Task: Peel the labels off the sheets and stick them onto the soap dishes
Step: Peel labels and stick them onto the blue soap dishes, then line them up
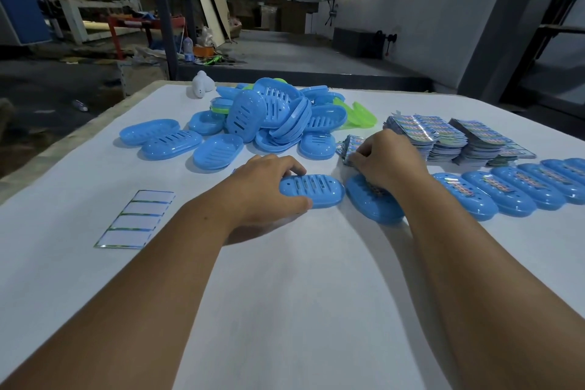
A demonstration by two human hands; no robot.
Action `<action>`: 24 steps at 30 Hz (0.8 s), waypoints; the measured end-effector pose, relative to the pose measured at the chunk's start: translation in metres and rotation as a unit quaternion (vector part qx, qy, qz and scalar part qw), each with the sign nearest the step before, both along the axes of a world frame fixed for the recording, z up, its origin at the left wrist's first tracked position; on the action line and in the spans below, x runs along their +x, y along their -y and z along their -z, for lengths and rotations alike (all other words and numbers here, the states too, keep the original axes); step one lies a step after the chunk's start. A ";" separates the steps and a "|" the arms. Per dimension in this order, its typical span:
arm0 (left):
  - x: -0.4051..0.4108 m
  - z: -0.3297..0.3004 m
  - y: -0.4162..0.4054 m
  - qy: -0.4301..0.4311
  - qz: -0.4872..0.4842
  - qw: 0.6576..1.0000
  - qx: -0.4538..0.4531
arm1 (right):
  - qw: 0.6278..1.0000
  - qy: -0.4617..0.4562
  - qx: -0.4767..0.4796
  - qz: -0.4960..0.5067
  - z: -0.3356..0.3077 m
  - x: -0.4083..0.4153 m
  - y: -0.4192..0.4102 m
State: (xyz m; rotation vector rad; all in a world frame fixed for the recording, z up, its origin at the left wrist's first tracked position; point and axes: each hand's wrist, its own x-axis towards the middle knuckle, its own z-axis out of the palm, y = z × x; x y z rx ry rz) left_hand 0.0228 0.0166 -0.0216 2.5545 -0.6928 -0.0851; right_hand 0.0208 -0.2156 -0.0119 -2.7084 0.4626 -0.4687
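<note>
Head view: the left hand [269, 182] grips an unlabelled soap dish [311, 190] at its left end. Just right of that grip, the right hand [387, 161] pinches a label sheet [348, 146]. Peeling seems underway; next, press the label onto the held dish.

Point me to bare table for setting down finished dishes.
Free: the near table between the forearms, and left around the spent label sheet. Crowded: the dish pile, label stacks and labelled dish row at right.
</note>
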 end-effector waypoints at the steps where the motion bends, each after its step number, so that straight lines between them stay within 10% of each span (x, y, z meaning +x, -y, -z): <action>1: 0.000 0.000 0.000 0.000 0.000 1.000 -0.001 | 1.000 -0.002 -0.003 -0.008 0.000 0.000 0.001; 24: -0.001 -0.002 0.000 0.012 0.004 1.000 0.000 | 0.997 0.071 -0.012 0.000 -0.002 -0.004 -0.004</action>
